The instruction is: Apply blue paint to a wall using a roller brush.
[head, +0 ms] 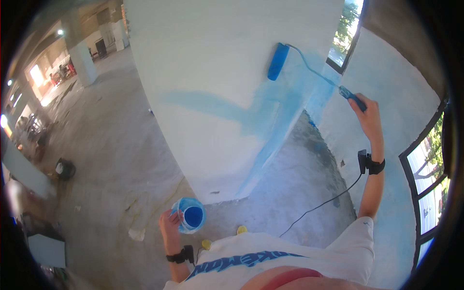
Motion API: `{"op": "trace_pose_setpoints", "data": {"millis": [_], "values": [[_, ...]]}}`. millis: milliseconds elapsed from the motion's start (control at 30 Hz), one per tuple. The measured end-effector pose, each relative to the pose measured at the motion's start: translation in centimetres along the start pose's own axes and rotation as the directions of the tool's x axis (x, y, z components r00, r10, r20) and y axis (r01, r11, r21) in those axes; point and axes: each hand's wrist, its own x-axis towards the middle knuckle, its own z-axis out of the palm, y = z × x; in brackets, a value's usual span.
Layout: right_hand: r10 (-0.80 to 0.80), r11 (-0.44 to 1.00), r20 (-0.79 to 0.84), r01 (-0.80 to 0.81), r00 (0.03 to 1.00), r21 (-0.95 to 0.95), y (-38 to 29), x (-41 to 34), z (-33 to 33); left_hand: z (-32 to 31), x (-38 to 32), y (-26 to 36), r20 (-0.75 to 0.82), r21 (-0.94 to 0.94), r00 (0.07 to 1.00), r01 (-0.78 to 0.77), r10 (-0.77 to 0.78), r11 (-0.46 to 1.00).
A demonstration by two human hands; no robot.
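My right hand grips the dark handle of a paint roller, arm stretched out to the upper right. The roller's blue sleeve lies at the face of a white wall; I cannot tell whether it touches. Light-blue streaks run across this wall, down its right edge and into the corner. Down at the lower left, my left hand holds a small paint-smeared bucket by its rim. Deep-blue paint is inside it.
Windows with dark frames are set in the right wall. A black cable trails from the device on my right wrist. On the concrete floor, a dark bucket stands at left, near a pillar further back.
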Motion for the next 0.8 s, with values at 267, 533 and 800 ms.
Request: {"op": "trace_pose_setpoints", "data": {"millis": [267, 533, 800], "values": [[-0.043, 0.999, 0.017, 0.043, 0.999, -0.002, -5.9, 1.4, 1.7, -1.6, -0.6, 0.0, -0.016, 0.002, 1.000, 0.006, -0.006, 1.000], [-0.086, 0.995, 0.023, 0.085, 0.996, 0.048, -9.3, 2.1, 2.2, -2.8, -1.6, 0.2, -0.065, 0.054, 0.996, -0.056, 0.059, 0.997], [-0.109, 0.990, -0.011, 0.110, 0.994, 0.083, -10.4, 2.4, 3.0, -3.0, -1.7, 1.0, -0.069, 0.059, 0.992, -0.101, 0.105, 0.993]]}}
